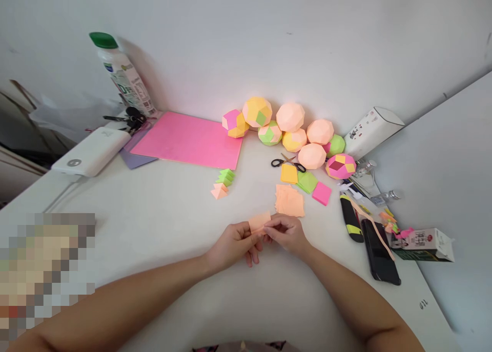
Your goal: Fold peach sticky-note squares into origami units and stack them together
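Observation:
A small square of peach paper (260,222) is pinched between both hands near the middle of the desk. My left hand (235,243) grips its left and lower edge with thumb and fingers. At the right edge, my right hand (289,234) pinches the paper between thumb and fingertips. Just beyond lies a loose stack of peach paper squares (289,201). Yellow squares (289,173), green squares (307,182) and a pink pad (322,193) sit behind it. Folded green pieces (225,177) and folded peach pieces (219,190) stand to the left.
Several faceted paper balls (290,117) are heaped against the wall, with scissors (289,162) before them. A pink sheet (188,142), white power strip (92,149) and green-capped bottle (125,75) are at left. At right lie a phone (380,252), cutter (350,219) and carton (423,244).

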Tool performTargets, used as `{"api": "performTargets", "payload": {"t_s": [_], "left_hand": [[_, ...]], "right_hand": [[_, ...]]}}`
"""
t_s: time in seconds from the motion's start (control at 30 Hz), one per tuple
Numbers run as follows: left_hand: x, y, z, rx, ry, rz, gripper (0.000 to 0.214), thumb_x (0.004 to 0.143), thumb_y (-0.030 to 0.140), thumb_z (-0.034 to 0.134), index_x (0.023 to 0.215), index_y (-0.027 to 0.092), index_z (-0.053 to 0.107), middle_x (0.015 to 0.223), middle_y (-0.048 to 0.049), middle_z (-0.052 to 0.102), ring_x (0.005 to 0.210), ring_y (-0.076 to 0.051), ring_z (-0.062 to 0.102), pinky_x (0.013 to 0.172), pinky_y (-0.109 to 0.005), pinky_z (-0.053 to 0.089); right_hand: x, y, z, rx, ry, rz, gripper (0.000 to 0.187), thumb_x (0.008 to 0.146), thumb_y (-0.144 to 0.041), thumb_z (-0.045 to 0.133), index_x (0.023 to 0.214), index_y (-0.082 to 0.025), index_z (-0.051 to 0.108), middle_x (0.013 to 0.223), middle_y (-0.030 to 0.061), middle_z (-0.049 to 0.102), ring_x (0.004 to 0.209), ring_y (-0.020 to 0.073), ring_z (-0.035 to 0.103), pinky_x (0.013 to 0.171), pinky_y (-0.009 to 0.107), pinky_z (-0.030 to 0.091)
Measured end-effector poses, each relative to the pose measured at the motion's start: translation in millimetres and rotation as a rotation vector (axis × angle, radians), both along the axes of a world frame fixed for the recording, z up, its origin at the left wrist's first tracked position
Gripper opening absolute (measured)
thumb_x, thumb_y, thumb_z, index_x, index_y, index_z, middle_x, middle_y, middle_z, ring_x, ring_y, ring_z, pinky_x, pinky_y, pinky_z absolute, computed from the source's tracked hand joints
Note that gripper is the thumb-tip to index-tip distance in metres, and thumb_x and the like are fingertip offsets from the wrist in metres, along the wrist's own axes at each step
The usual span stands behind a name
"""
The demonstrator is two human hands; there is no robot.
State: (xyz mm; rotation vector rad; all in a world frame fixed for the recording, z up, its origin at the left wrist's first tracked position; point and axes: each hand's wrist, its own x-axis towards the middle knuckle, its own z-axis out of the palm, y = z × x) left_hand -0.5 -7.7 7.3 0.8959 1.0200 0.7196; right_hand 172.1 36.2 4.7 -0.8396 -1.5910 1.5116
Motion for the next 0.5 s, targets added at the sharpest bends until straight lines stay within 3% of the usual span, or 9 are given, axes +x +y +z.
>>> {"api": "performTargets", "payload": {"t_s": [0.33, 0.4, 0.5], "left_hand": [[-0.1, 1.0, -1.8, -0.027, -0.030, 0.018, 0.038, 0.075, 0.051, 0.062, 0.074, 0.015, 0.050, 0.065, -0.0001, 0.064, 0.045, -0.013, 0.063, 0.038, -0.023, 0.048], [-0.4, 1.4, -0.6, -0.032, -0.043, 0.034, 0.037, 0.075, 0.050, 0.062, 0.075, 0.015, 0.050, 0.066, -0.0001, 0.064, 0.045, -0.013, 0.062, 0.038, -0.023, 0.048], [-1.0, 1.6, 1.3, -0.041, -0.056, 0.059, 0.036, 0.075, 0.049, 0.062, 0.075, 0.015, 0.051, 0.066, -0.0001, 0.065, 0.044, -0.013, 0.061, 0.039, -0.024, 0.048]], "right_hand": [[-0.1, -0.4, -0.2, -0.035, -0.021, 0.004, 0.014, 0.078, -0.029, 0.066, 0.074, -0.016, 0.061, 0.063, -0.0004, 0.059, 0.051, 0.0112, 0.060, 0.049, 0.025, 0.052], [0.6, -0.5, -2.6, -0.075, -0.019, 0.006, 0.016, 0.079, -0.031, 0.065, 0.086, -0.017, 0.058, 0.067, -0.0006, 0.060, 0.053, 0.0111, 0.060, 0.051, 0.025, 0.052], [1.8, -0.1, -4.2, -0.125, -0.003, 0.024, 0.036, 0.079, -0.032, 0.064, 0.110, -0.021, 0.048, 0.082, 0.0012, 0.062, 0.061, 0.0112, 0.062, 0.054, 0.025, 0.052]]}}
